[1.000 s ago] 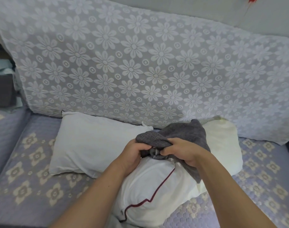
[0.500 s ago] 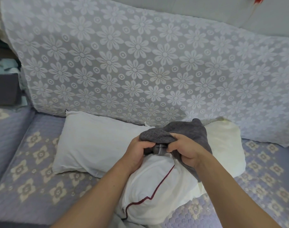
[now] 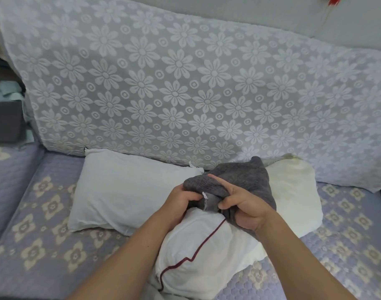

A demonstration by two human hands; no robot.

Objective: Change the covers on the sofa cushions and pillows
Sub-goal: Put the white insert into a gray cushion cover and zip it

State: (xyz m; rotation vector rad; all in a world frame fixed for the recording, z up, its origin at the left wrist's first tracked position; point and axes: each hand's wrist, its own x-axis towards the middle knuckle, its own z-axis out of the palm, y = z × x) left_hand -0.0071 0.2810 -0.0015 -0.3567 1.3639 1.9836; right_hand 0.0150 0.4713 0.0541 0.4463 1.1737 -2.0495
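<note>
- Both hands are bunched on the grey cover (image 3: 248, 178), which sits over the far end of the white pillow with the dark red piping (image 3: 202, 252), right in front of the person.
- Left hand (image 3: 181, 204) has its fingers curled tight around the gathered edge by the little white tag.
- Right hand (image 3: 243, 210) pinches the edge with thumb and lower fingers, with its index finger stuck out straight across the fabric.
- Looks like soft, light, stretchy knit (it'll probably cling and bunch rather than slide), so I'd hold it at the open hem on both sides and work it along bit by bit.
- Bare white pillow (image 3: 124, 189) lies left of the hands, a cream one (image 3: 293, 191) right behind them.
</note>
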